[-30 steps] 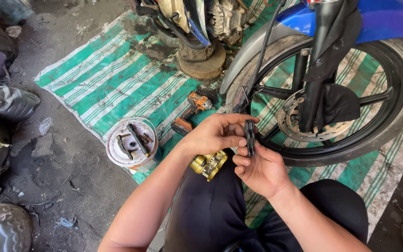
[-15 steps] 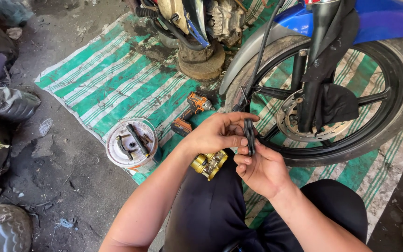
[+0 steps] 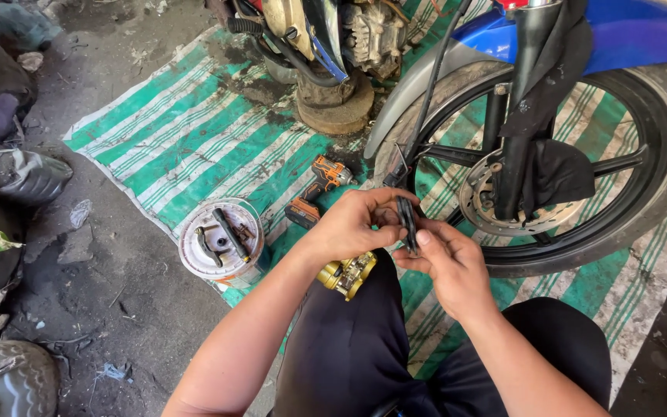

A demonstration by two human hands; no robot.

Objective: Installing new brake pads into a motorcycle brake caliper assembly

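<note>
Black flat part [image 3: 407, 224], maybe a brake pad, is pinched upright between both hands, left hand [image 3: 353, 224] and right hand [image 3: 451, 266] clamped on it, just above a gold caliper [image 3: 347, 273] on the knee, front wheel [image 3: 573, 170] close by.

no packages, labels, signs or screens in view (only tools, parts and a striped mat)

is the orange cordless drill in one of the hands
No, the orange cordless drill lies on the striped mat, beyond the left hand.
</note>
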